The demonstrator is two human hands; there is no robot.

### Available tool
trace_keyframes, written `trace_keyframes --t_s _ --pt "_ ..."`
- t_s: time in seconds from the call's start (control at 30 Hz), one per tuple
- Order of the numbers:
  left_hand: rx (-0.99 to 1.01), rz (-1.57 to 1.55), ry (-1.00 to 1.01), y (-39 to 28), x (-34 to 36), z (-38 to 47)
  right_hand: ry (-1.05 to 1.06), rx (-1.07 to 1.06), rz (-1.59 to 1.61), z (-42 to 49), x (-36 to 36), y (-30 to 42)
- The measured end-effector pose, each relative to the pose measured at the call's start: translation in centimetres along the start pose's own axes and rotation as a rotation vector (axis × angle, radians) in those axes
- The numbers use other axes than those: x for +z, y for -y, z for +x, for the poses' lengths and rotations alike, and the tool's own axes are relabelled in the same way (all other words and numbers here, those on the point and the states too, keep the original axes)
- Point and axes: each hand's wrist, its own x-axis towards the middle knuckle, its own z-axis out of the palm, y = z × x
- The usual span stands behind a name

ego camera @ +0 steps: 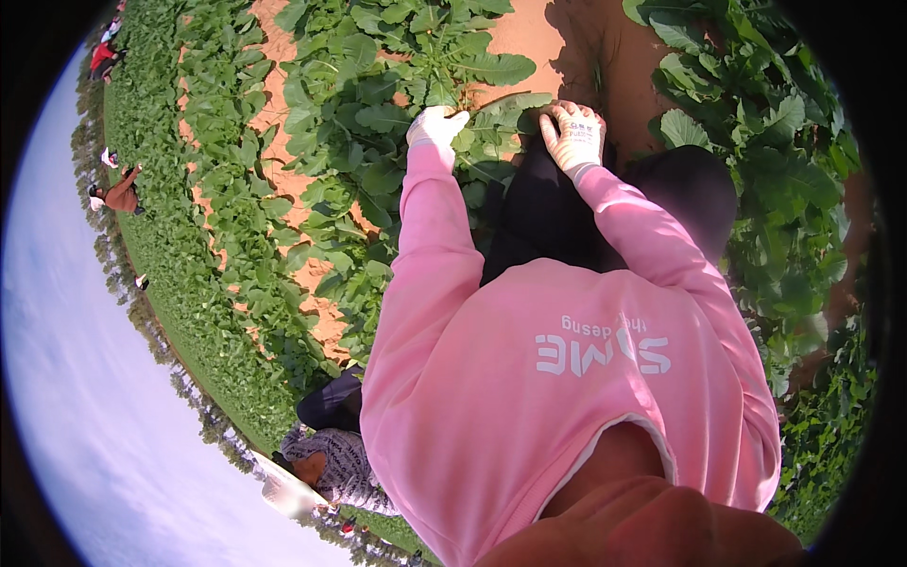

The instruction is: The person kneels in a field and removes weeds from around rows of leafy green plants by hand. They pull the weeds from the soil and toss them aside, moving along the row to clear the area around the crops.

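Observation:
My left hand, in a white work glove, reaches in among the broad leaves of a leafy crop plant. Its fingers are curled with the thumb out to the side, and whether they grip a stem or leaf cannot be seen. My right hand, gloved likewise with printing on the back, rests on my dark-trousered knee and holds nothing. One large leaf spreads between the hands, over smaller low leaves.
Reddish bare soil separates the crop rows. More large-leaved plants grow on the right. At lower left another person crouches close beside me, near a pale hat. A person in brown is farther off in the field.

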Motion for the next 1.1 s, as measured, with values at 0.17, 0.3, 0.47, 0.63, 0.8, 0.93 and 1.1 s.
trace_keyframes --t_s 0.17,0.3,0.47,0.63,0.8,0.93,1.1 --pt "0.048 -0.027 0.019 -0.3 1.0 0.2 0.009 0.012 -0.006 0.1 0.2 -0.3" --pt "-0.147 -0.242 0.065 -1.2 2.0 1.0 0.008 -0.013 -0.016 0.2 -0.1 0.0" --pt "-0.114 -0.087 0.019 -0.6 3.1 3.2 -0.043 -0.038 0.015 0.3 0.0 0.2" --pt "-0.064 -0.079 -0.016 -0.8 3.0 2.6 -0.021 -0.019 -0.012 0.4 -0.6 0.3" --pt "-0.013 -0.572 -0.106 1.0 3.8 1.1 -0.03 -0.02 -0.003 0.2 0.1 0.3" --pt "-0.167 -1.18 -0.202 -0.9 4.2 -1.4 0.052 0.021 0.012 0.1 0.1 0.1" --pt "0.542 -1.09 0.071 -11.6 7.1 -6.3 0.177 -0.049 -0.167 0.4 -1.4 1.1"
